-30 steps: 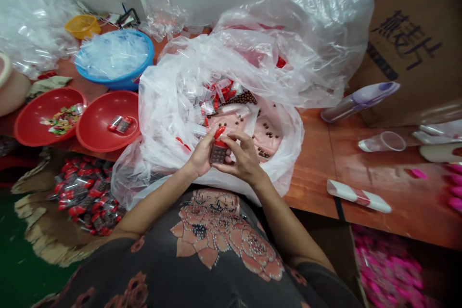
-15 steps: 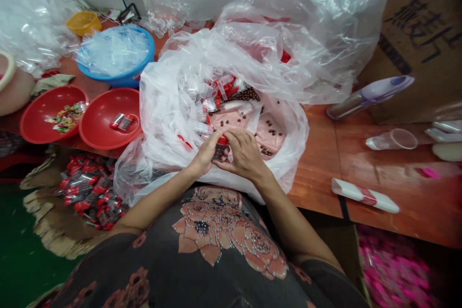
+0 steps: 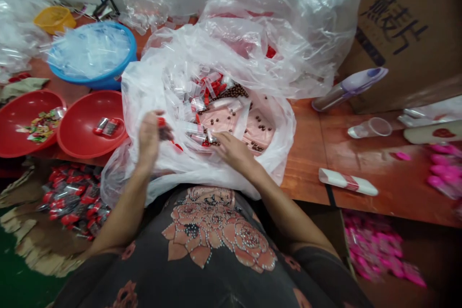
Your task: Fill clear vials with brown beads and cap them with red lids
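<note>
And here's the little red-capped container (image 3: 162,123), over the left part of the big white plastic bag (image 3: 137,82)! Red end uppermost, dark body leaning down towards the bag's middle; it's blurred, so I can't swear to its long axis.

Into the bag we look: clear plastic tubes (image 3: 193,127) heaped at its left, red pieces (image 3: 212,87) towards its back, a drift of brown balls (image 3: 236,90) beside those, and more scattered across a pink surface (image 3: 220,119).

Left of the bag, the near red bowl (image 3: 74,125) carries small red-capped containers (image 3: 107,127) lying side by side; farther left, another red bowl (image 3: 14,120) holds colourful little pieces (image 3: 42,126). Behind the bowls, left of the bag again, a blue basin (image 3: 92,79) brims with clear plastic pieces (image 3: 96,50). Below the bag's left side, there's a pile of filled red-capped containers (image 3: 74,197).

Now the grips! The left grip (image 3: 147,135) is closed around the container. The right grip (image 3: 233,151), inside the bag's near edge, has bent fingers down among tubes and balls; whether they've pinched anything, I can't tell.
</note>
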Tool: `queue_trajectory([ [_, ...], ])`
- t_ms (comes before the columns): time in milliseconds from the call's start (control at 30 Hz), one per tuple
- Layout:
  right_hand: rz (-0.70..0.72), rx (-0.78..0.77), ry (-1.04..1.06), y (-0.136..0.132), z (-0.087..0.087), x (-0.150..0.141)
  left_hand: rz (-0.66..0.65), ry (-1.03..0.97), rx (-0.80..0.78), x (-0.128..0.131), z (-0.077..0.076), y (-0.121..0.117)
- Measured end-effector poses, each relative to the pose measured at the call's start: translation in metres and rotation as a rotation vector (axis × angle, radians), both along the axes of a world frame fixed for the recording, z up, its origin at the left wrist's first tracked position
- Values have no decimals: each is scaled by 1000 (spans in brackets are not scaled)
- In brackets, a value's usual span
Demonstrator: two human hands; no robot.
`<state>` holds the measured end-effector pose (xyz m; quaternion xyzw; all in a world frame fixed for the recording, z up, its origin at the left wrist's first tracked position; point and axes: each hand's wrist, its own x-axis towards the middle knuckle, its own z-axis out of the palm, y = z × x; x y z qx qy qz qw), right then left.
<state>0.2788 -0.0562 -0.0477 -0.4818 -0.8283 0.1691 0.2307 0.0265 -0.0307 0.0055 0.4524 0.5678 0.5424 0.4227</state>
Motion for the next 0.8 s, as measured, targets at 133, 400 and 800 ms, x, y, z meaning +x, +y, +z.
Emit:
queue_trajectory([
  [133, -236, -167, -35, 11, -6, 50, 256, 442, 125, -110, 10, 21],
  [400, -32, -126, -237, 44, -34, 34, 299, 903, 400, -101, 15, 22],
  [800, 157, -70, -519, 61, -19, 44, -982, 1265, 223, 76, -61, 27],
])
